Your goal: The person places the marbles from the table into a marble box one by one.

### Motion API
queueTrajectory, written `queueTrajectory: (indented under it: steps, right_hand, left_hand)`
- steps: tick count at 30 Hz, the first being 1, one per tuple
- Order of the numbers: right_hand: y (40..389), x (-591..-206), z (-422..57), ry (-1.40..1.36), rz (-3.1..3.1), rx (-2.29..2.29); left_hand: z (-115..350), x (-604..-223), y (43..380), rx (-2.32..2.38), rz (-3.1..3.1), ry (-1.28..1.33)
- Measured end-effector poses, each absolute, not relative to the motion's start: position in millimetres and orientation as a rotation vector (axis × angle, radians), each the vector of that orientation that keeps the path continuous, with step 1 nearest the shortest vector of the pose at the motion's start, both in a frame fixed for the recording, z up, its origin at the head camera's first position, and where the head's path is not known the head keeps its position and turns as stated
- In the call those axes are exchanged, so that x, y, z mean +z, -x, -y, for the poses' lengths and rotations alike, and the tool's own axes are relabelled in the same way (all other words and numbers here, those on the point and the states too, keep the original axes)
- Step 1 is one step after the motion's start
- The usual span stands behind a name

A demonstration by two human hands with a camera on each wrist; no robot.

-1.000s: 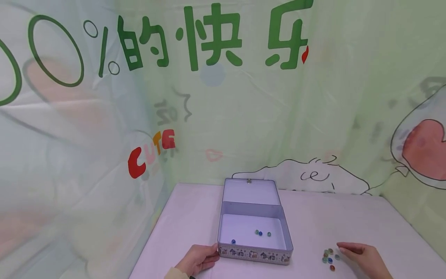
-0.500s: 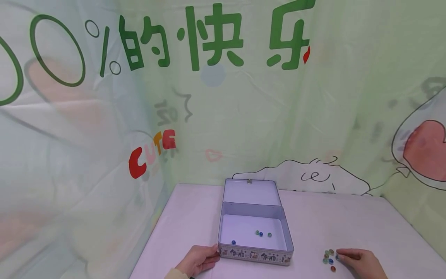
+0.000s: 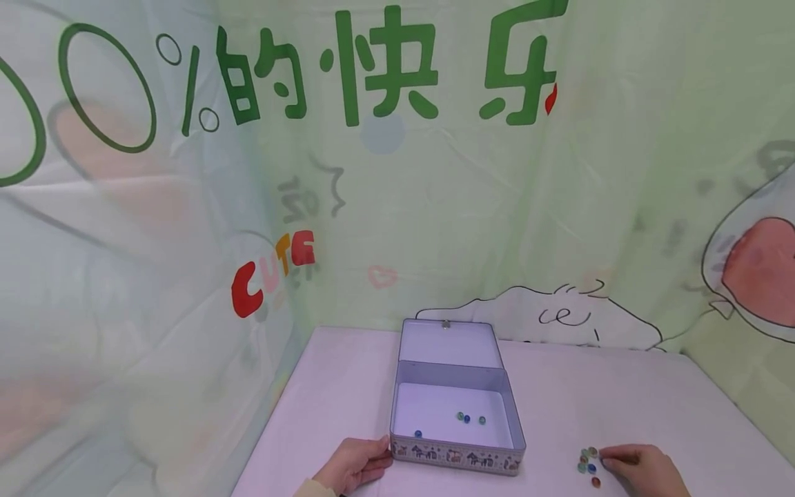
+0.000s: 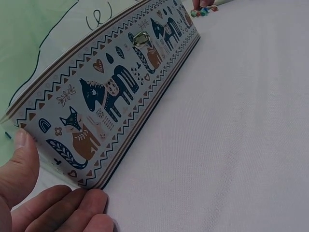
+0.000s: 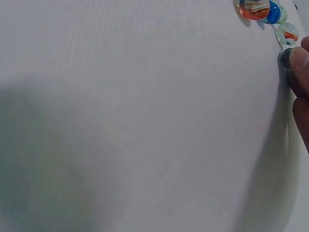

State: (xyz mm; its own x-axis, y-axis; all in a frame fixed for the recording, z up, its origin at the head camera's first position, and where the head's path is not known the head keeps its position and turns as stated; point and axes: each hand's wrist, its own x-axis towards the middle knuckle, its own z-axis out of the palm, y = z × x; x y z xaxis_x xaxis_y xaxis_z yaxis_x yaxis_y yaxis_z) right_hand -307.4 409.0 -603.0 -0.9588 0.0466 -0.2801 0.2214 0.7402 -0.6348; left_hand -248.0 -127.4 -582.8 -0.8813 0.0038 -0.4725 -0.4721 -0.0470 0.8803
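Note:
My left hand (image 3: 357, 464) grips the front left corner of an open tin box (image 3: 456, 457). In the left wrist view its thumb (image 4: 21, 159) lies on the side and its fingertips sit low at the corner of the patterned wall (image 4: 120, 92). Several glass marbles (image 3: 466, 419) lie on the box floor. To the right of the box, my right hand (image 3: 646, 469) pinches a dark marble (image 5: 287, 58) between thumb and fingertips, down at the table. Beside it lies a small cluster of marbles (image 3: 584, 467), among them a clear one with an orange swirl (image 5: 288, 34).
The box lid (image 3: 450, 343) leans back at the rear, hinge side toward the box. A pale cloth covers the table (image 3: 335, 386). Printed curtains (image 3: 435, 207) hang behind and at the left.
My right hand has come down and inward to the cluster's right edge, and its fingers have closed on a marble there. My left hand keeps its place at the box.

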Motion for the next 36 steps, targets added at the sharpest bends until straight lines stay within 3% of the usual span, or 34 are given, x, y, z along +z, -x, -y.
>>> queueTrajectory:
  steps: [10,19,36]
  right_hand:
    - [306,-601,-411,-0.271,-2.658,-1.12]
    - [310,-570,-389,-0.218,-2.639,-1.397]
    - [335,-515,-291,0.088,-2.736,-1.445]
  left_hand:
    - [126,-586,247,2.002,-1.913,0.463]
    - [126,-586,250,1.992,-1.911,0.502]
    - [126,-582,246,2.007,-1.901,0.493]
